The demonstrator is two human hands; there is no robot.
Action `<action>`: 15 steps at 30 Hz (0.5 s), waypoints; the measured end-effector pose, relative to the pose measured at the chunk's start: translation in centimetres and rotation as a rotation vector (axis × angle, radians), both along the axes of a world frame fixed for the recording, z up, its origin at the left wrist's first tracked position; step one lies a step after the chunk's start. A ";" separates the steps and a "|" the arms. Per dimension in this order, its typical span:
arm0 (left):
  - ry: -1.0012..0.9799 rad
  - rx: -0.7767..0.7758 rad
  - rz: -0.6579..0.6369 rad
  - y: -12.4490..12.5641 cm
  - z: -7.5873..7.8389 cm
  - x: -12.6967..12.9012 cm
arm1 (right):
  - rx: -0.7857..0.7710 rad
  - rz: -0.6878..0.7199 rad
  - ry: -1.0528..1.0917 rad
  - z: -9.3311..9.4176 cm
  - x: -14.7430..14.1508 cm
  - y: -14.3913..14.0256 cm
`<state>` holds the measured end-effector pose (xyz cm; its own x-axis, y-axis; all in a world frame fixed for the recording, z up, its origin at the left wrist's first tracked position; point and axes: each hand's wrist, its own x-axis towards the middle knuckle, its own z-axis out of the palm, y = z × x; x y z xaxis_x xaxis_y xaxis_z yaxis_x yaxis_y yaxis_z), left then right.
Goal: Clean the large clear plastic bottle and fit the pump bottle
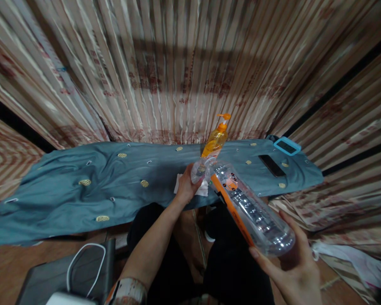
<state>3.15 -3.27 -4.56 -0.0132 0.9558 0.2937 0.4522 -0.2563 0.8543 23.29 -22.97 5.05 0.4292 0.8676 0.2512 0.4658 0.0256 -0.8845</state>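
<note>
My right hand is wrapped round the base of a large clear plastic bottle with an orange label strip. The bottle lies tilted, its narrower end pointing up and left. At that end my left hand grips a clear, see-through plastic piece; its exact kind is hard to make out, and I cannot tell whether it is joined to the bottle. Just behind it, a pump bottle of yellow-orange liquid with an orange pump top is on the cloth. White tissue lies under my left hand.
A blue-green patterned cloth covers the long, low surface. To the right lie a black phone and a blue-framed device. Pleated curtains hang behind. At lower left, a white cable loops over a dark grey box.
</note>
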 end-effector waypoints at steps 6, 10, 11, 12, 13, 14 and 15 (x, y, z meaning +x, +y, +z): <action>0.016 -0.001 0.001 -0.1 0.1 -0.1 | -0.004 -0.008 0.002 0.0 -0.1 0.0; 0.006 -0.002 0.004 -0.1 0.4 0.0 | -0.003 -0.009 -0.015 -0.2 0.2 0.0; 0.002 0.001 0.003 -0.2 0.5 0.1 | 0.006 0.000 -0.027 -0.3 0.3 0.0; -0.002 0.002 0.003 -0.2 0.5 0.1 | 0.017 0.012 -0.039 -0.4 0.5 0.0; -0.007 0.001 0.002 -0.2 0.5 0.1 | 0.026 0.022 -0.047 -0.5 0.6 0.1; -0.009 -0.001 0.001 -0.2 0.4 0.1 | 0.032 0.030 -0.054 -0.5 0.8 0.1; -0.011 -0.002 0.002 -0.1 0.4 0.1 | 0.037 0.037 -0.061 -0.6 0.8 0.1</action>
